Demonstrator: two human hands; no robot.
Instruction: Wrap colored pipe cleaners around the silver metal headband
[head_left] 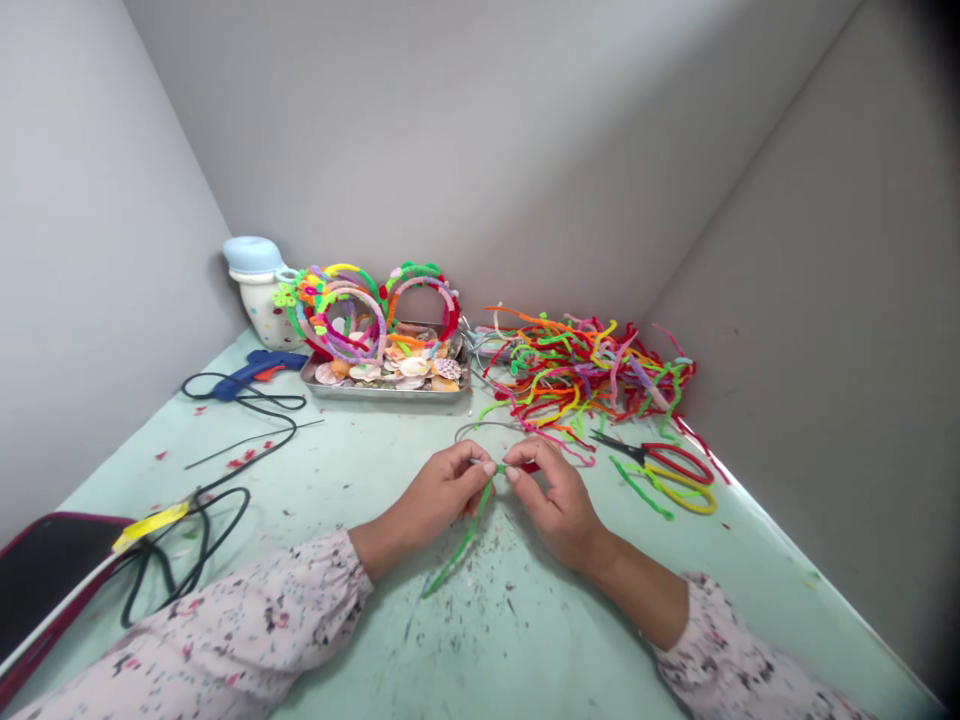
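Green strip [465, 546] in hands [448, 488], seemingly mid-table [570, 640]

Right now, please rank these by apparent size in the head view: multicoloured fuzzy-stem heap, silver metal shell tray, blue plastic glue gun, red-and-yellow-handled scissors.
1. Multicoloured fuzzy-stem heap
2. Silver metal shell tray
Unranked: red-and-yellow-handled scissors and blue plastic glue gun. The scissors look longer but lie nearer the camera.

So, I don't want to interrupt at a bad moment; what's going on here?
Someone's left hand and right hand pinch a green fuzzy stem between their fingers, one end trailing loose. Beyond, colourful wrapped hoops stand at a metal tray of shells, beside a tangled heap of fuzzy stems. Scissors lie to the right.
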